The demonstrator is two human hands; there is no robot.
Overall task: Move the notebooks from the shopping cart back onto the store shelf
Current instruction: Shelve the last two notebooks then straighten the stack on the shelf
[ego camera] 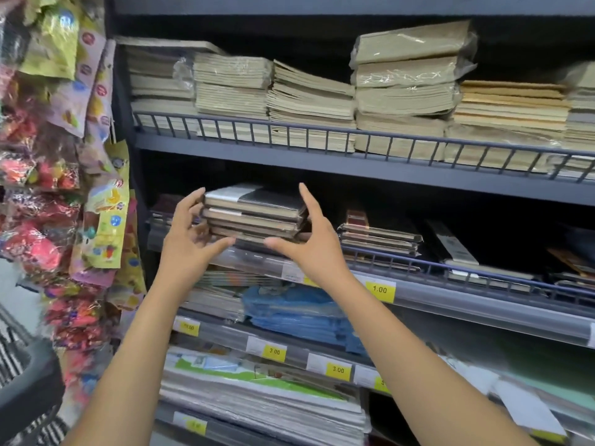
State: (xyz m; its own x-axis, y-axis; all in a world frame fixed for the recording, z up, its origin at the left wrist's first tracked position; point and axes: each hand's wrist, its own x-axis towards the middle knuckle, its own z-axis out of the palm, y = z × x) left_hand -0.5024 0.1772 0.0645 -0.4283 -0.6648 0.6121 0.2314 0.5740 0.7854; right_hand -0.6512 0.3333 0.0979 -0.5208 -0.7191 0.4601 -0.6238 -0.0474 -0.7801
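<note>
A stack of several dark-covered notebooks (254, 217) in clear wrap is held at the front of the middle store shelf (450, 294), partly over its wire rail. My left hand (186, 239) grips the stack's left end, thumb underneath. My right hand (309, 239) grips its right end, fingers up the side and thumb below. A shorter pile of similar notebooks (381, 239) lies on the same shelf just to the right. The grey shopping cart (29, 381) shows at the lower left edge.
The upper shelf (322, 156) holds wrapped piles of pale exercise books. Below are blue folders (296, 313) and flat paper pads (257, 391) behind yellow price tags. Bags of colourful toys (58, 188) hang on the left beside the shelf upright.
</note>
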